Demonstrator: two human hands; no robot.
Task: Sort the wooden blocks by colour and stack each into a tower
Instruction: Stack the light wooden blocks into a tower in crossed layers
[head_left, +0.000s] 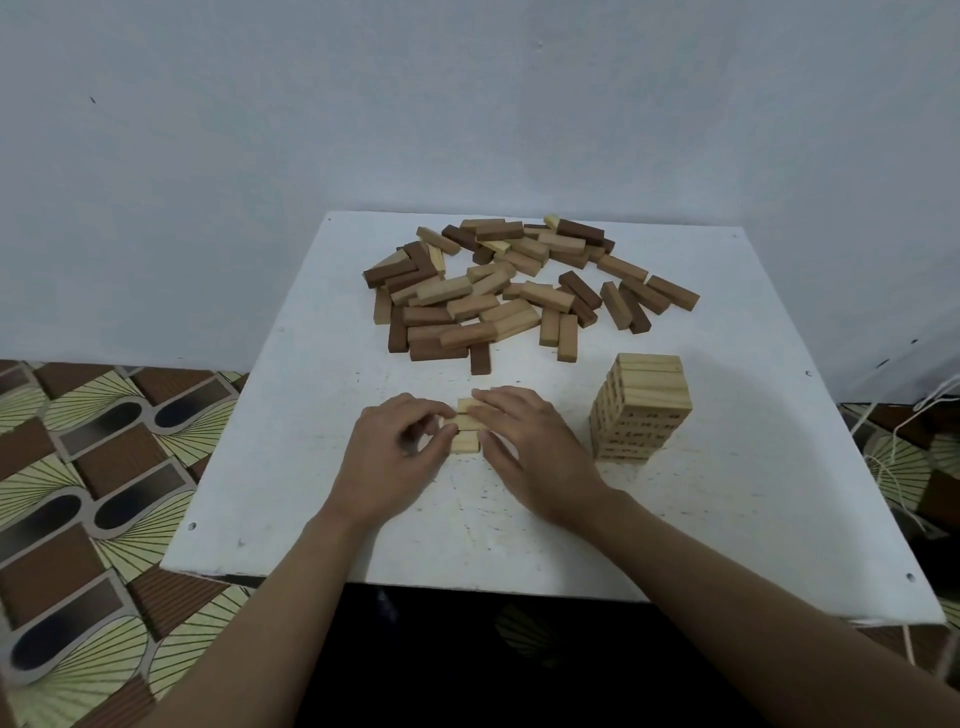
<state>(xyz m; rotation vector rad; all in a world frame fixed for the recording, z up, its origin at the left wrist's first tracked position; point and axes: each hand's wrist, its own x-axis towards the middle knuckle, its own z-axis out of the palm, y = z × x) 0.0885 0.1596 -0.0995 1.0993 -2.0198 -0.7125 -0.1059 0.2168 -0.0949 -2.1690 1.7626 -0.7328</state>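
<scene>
A loose pile of wooden blocks (519, 291) in light, mid-brown and dark brown lies at the far half of the white table (311, 467). A tall tower of light blocks (641, 408) stands at the right. In the near middle a short row of light blocks (466, 434) lies flat side by side. My left hand (395, 457) pinches the row's left end with curled fingers. My right hand (535, 452) covers the row's right end, its fingers laid over the top and its thumb at the near side.
The table's front edge runs just below my forearms. A patterned floor mat (93, 493) lies to the left, and white cords (898, 441) hang at the right edge. A plain pale wall stands behind the table.
</scene>
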